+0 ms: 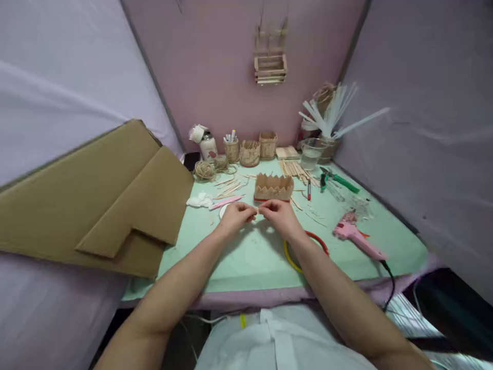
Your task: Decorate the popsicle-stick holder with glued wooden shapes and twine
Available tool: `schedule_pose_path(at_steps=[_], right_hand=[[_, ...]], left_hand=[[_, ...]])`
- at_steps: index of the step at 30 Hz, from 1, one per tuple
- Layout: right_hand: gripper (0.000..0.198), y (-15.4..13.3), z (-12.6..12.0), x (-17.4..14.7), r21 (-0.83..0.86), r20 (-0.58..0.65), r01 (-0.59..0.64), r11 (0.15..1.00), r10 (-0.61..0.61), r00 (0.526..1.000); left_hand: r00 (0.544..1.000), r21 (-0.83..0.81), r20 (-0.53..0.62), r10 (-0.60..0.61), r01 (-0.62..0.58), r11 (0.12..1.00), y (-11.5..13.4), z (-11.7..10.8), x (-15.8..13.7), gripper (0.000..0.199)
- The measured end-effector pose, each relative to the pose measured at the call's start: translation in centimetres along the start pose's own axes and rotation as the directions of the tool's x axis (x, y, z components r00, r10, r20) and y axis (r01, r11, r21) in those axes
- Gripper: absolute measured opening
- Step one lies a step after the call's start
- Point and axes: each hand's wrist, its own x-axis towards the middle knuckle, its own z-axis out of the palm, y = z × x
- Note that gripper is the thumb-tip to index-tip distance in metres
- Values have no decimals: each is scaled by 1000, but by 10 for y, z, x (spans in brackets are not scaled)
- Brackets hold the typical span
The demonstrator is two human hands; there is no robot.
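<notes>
My left hand (pixel 236 218) and my right hand (pixel 281 217) meet over the middle of the table, thumbs and fingers pinched together. Whatever lies between the fingertips is small and pale, too hidden to name. Just behind the hands stands a small wooden box (pixel 272 189) with a zigzag top edge and a red line along its base. Under my right forearm lies a ring-shaped tool with one red and one yellow handle (pixel 318 241). A white round item (pixel 223 211) shows partly behind my left hand.
A pink glue gun (pixel 360 239) with a black cord lies at right, near green-handled pliers (pixel 342 181). Wooden sticks (pixel 295 169), a pink pen-like tool (pixel 227 202) and twine (pixel 205 170) lie behind. Cardboard (pixel 96 195) leans at left; a water cup (pixel 311 154) stands at back.
</notes>
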Motion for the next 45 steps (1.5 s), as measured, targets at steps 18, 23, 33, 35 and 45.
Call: schedule_pose_path(at_steps=[18,23,33,35,45], right_hand=[[18,5,-3,3,103,15,-79,992,78,997],[17,7,-5,3,38,39,-96,995,94,995],[18,13,-5,6,35,31,-91,995,90,995],[18,15,-5,6,33,27,-90,995,89,996],[19,15,-4,5,6,43,-98,995,98,994]], left_hand=[[997,-195,-5,-83,81,977,9,3,-3,21],[997,-195,-13,-78,74,978,9,4,-3,21],[989,-271,26,-144,146,951,11,5,-4,23],[989,-250,21,-147,147,957,13,5,-5,22],[986,-239,47,-158,165,957,19,7,-10,22]])
